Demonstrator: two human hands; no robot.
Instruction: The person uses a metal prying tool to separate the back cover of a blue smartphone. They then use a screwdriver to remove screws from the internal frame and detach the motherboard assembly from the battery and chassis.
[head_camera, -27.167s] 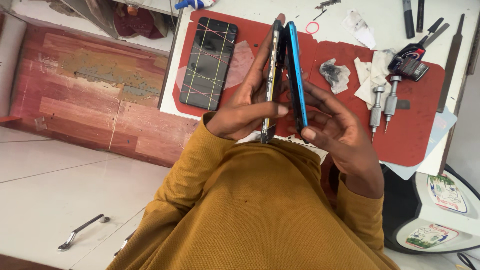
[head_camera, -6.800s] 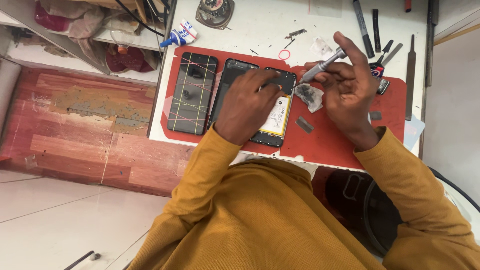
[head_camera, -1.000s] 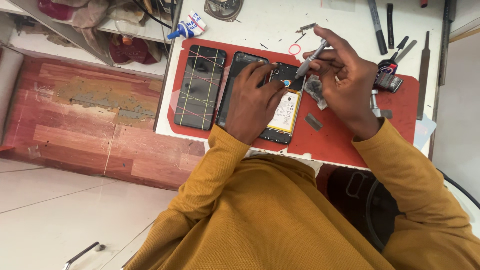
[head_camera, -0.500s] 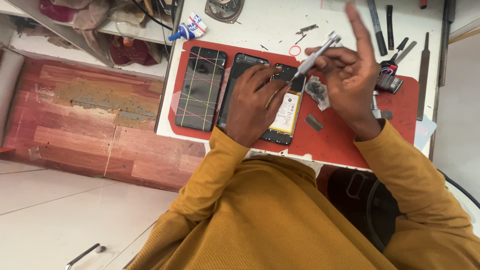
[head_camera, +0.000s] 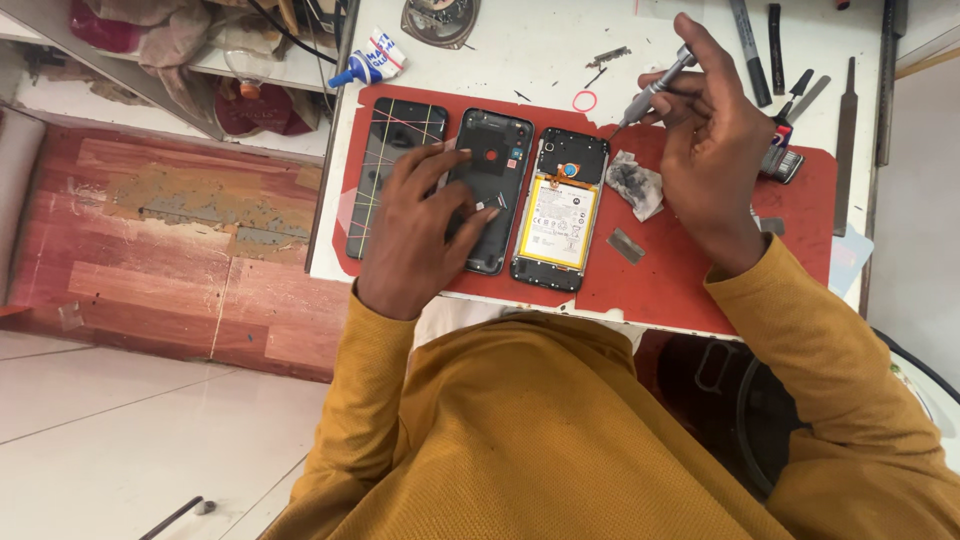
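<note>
Red mat (head_camera: 690, 285) covers most of the white bench (head_camera: 520, 50), and the work lies on it. From the head camera, three flat pieces sit side by side: a cracked screen (head_camera: 395, 175) at the left, a dark back cover (head_camera: 492, 165) in the middle, and the opened phone (head_camera: 562, 210) with its yellow-white battery showing, just right of it.

The left hand (head_camera: 420, 235) rests spread over the back cover, fingers pressing down on it, the thumb side reaching onto the screen. It hides the lower left part of the cover and the screen's lower corner.

The right hand (head_camera: 710, 150) is raised above the mat, closed round a slim grey screwdriver (head_camera: 650, 92) whose tip points down toward the phone's top right corner; whether the tip touches anything I cannot tell. A crumpled grey wipe (head_camera: 635, 185) lies beside the phone, partly under that hand, and a small grey strip (head_camera: 627, 245) lies below it.

Along the bench's far edge are a glue tube (head_camera: 370, 62), a small red ring (head_camera: 585, 101), and several long tools (head_camera: 848, 130), some cut off by the frame. A mustard sleeve and shoulders hide the bench's near edge.
</note>
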